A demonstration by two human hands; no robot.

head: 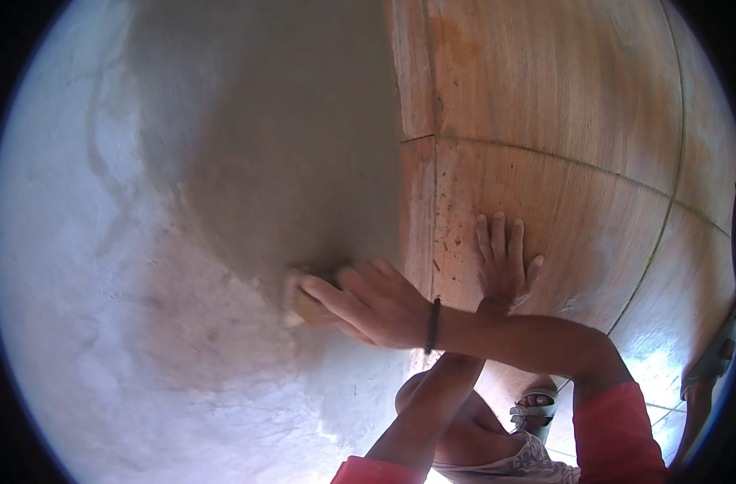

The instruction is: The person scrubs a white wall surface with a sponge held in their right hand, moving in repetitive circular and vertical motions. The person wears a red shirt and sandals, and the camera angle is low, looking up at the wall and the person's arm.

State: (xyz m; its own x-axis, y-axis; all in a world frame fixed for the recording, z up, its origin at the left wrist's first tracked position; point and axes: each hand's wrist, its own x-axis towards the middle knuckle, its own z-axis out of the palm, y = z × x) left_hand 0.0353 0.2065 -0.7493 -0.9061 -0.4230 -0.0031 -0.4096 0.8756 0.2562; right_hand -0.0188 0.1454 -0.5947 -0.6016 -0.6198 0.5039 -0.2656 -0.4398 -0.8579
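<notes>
My right hand (383,302), with a dark band at the wrist, reaches across to the left over my left forearm. Its fingers grip a tan block (310,305), perhaps a sponge; motion blur hides its exact kind. The block is against a plaster wall (295,139), whose upper middle is darker grey and looks damp, while the left and lower parts are paler and patchy. My left hand (502,263) rests palm down on a brown floor tile (561,236), fingers apart, holding nothing.
A narrow skirting tile (415,212) runs along the wall's foot. Dark specks (446,242) lie beside it. My bent knee (465,417) and a sandalled foot (534,405) are below. Another sandal (713,357) appears at the right rim; whose it is, I cannot tell.
</notes>
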